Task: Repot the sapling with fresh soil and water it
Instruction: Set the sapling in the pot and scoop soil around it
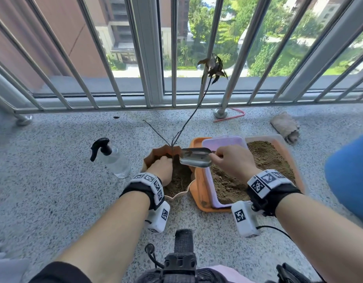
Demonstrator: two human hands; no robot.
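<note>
The left hand (pixel 161 170) covers the base of the sapling (pixel 183 127) inside the pot (pixel 156 155), and its fingertips are out of sight in the soil. The right hand (pixel 232 162) hides the handle of the scoop (pixel 194 157). At 3 o'clock a blue thing (pixel 349 176) is cut by the edge, too partial to name. At 6 o'clock, dark gear (pixel 183 260) runs off the bottom.
</note>
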